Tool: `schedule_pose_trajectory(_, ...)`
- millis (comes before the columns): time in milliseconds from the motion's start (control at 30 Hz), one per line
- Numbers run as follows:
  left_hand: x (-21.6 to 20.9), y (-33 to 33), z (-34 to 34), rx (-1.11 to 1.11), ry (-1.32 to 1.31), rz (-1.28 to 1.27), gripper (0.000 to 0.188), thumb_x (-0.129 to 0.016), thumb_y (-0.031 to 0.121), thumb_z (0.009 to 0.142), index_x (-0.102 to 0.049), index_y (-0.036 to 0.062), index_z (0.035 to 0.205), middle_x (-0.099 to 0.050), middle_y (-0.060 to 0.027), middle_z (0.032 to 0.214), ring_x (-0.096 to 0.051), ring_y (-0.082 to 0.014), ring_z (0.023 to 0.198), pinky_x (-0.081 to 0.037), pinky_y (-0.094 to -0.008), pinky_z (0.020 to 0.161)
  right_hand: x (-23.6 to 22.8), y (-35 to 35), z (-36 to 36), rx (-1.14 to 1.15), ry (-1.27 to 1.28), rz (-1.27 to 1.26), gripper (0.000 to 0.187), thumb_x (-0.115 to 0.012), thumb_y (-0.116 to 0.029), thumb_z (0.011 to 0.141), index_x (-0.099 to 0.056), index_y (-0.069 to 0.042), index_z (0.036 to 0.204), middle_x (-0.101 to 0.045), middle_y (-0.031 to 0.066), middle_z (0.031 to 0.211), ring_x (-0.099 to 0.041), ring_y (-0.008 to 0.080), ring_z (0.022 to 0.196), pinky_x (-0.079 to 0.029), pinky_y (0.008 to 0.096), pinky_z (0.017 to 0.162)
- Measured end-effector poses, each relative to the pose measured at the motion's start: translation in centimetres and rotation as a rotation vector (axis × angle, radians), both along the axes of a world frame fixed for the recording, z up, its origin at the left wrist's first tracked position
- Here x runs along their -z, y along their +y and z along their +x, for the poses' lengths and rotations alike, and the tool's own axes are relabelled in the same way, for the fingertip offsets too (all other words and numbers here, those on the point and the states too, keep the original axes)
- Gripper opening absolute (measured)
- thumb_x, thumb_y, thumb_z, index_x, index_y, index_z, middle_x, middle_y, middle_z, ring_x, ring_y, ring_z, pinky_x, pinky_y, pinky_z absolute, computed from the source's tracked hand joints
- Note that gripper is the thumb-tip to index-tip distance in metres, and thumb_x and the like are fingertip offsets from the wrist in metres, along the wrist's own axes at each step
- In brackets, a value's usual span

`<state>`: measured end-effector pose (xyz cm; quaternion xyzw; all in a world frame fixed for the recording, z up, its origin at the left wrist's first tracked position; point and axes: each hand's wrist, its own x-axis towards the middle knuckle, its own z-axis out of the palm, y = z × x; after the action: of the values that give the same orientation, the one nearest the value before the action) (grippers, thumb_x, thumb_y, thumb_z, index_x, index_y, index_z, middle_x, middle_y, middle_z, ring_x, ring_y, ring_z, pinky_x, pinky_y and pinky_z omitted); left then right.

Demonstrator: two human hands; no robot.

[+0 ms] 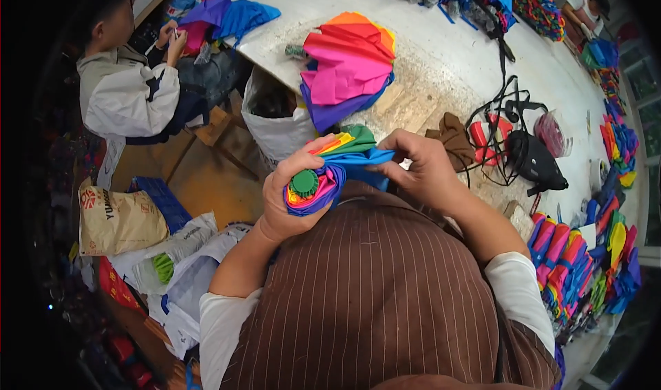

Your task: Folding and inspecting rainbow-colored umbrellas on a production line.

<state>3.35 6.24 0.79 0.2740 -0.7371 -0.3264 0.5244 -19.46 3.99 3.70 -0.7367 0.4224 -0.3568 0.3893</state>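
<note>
A rainbow-coloured folding umbrella [332, 187], its cloth partly furled, is held above my striped apron. Fingers of my left hand [277, 209] wrap around its rolled cloth, with the round green end cap [303, 183] facing up toward me. My right hand [425, 172] pinches the edge of a blue panel [358, 157] between thumb and fingers, drawn out to the right of the roll. Just beyond my hands, a second rainbow umbrella [351, 63] lies loosely gathered on the white table [441, 53].
A white sack [273, 125] stands open at the table's left end. To the right lie a black pouch [533, 159] with tangled straps, brown cloth [452, 142] and several rolled umbrellas [561, 259]. At upper left a co-worker [127, 80] handles an umbrella. Paper and plastic bags [120, 218] crowd the lower left.
</note>
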Motion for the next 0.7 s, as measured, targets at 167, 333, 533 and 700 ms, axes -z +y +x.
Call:
schedule_pose_trajectory(167,1.1,1.6,0.8,0.239,0.074,0.062,0.046,-0.075,-0.003,0.065,-0.052,0.0093,0.103,-0.049,-0.0309,0.124,-0.054,-0.038,0.114,-0.038,-0.0418,0.099,-5.4,0.8,-5.2,-0.542,-0.359,0.029,0.019,-0.078,-0.01,0.07,-0.062,-0.004,0.077,-0.063,0.0039,0.071,-0.06,0.0149,0.062,-0.046,0.025,0.055)
schedule_pose_trajectory(333,1.1,1.6,0.7,0.303,0.165,0.125,0.041,-0.077,-0.002,0.063,-0.056,0.0102,0.097,-0.036,-0.0324,0.134,-0.047,-0.0412,0.12,-0.034,-0.0443,0.102,-5.2,-0.1,-6.3,-0.299,-0.109,-0.255,0.017,-0.076,-0.012,0.071,-0.064,-0.005,0.081,-0.063,0.0048,0.077,-0.062,0.0213,0.071,-0.048,0.03,0.061)
schedule_pose_trajectory(533,0.7,1.3,0.4,0.446,0.193,0.194,0.035,-0.077,-0.001,0.062,-0.062,0.012,0.091,-0.02,-0.0315,0.142,-0.033,-0.0441,0.13,-0.027,-0.0461,0.106,0.3,1.5,-2.7,-0.461,0.148,-0.416,0.021,-0.071,-0.013,0.075,-0.064,-0.007,0.093,-0.063,0.0077,0.089,-0.061,0.0242,0.083,-0.049,0.0349,0.073)
schedule_pose_trajectory(700,0.7,1.5,0.8,0.545,0.15,0.304,0.034,-0.077,-0.001,0.061,-0.064,0.0133,0.089,-0.018,-0.0315,0.143,-0.027,-0.0443,0.133,-0.024,-0.0466,0.107,0.6,0.2,-5.4,-0.601,-0.098,-0.133,0.026,-0.071,-0.018,0.075,-0.063,-0.008,0.098,-0.063,0.007,0.091,-0.061,0.0256,0.083,-0.049,0.0353,0.07)
